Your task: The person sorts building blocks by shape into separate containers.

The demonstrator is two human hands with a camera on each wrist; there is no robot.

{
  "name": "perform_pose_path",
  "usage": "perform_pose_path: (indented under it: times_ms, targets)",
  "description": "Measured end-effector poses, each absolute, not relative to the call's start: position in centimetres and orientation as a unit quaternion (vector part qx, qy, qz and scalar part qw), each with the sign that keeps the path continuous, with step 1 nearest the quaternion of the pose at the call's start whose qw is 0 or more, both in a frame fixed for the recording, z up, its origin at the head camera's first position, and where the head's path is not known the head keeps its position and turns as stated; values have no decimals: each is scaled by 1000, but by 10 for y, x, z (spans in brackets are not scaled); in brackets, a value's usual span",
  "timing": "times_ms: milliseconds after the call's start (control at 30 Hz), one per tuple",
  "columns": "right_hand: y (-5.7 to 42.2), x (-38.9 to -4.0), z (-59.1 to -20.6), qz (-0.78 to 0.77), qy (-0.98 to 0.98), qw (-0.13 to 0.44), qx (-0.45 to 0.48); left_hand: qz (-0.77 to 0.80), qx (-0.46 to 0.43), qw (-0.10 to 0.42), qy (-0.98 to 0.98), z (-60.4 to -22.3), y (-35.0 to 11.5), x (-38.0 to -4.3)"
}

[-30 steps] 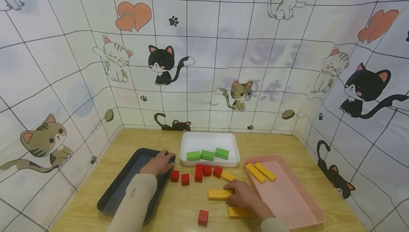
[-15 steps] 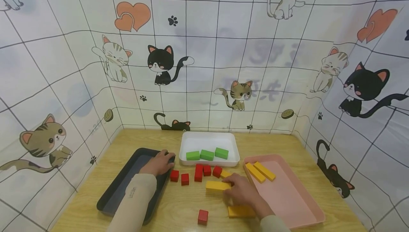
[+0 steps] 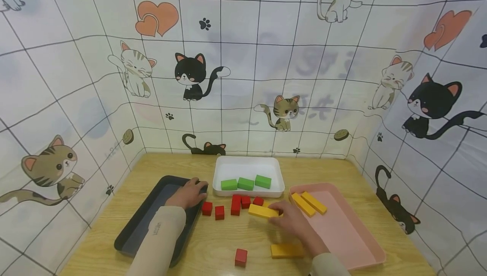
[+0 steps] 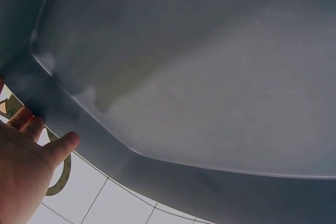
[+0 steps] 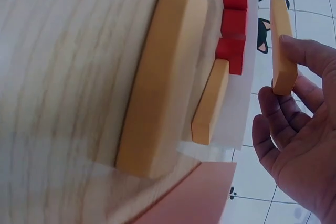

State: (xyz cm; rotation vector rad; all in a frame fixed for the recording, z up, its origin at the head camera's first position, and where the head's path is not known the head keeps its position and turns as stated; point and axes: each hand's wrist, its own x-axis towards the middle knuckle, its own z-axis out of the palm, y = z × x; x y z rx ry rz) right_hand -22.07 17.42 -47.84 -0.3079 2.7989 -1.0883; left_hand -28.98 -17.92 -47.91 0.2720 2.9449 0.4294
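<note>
Right hand: thumb and fingers clamped on a yellow block, raised above the table.
Left hand: fingers apart, at the dark tray's rim.
Placed: I count three green blocks in the white tray, two tray yellows in the pink tray.
Remaining, I judge: red blocks, two loose yellows.
Clearance: red blocks crowd the far side; pink floor offers room.
</note>
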Motion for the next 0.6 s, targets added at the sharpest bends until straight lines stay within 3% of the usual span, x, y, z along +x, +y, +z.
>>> perform_pose_path:
  times_ms: [300, 600]
  targets:
    - [184, -223, -469, -407, 912, 48, -14, 139, 88, 82, 983, -480, -180, -290]
    - [196, -230, -465, -395, 919, 2, -18, 145, 94, 75, 982, -480, -181, -290]
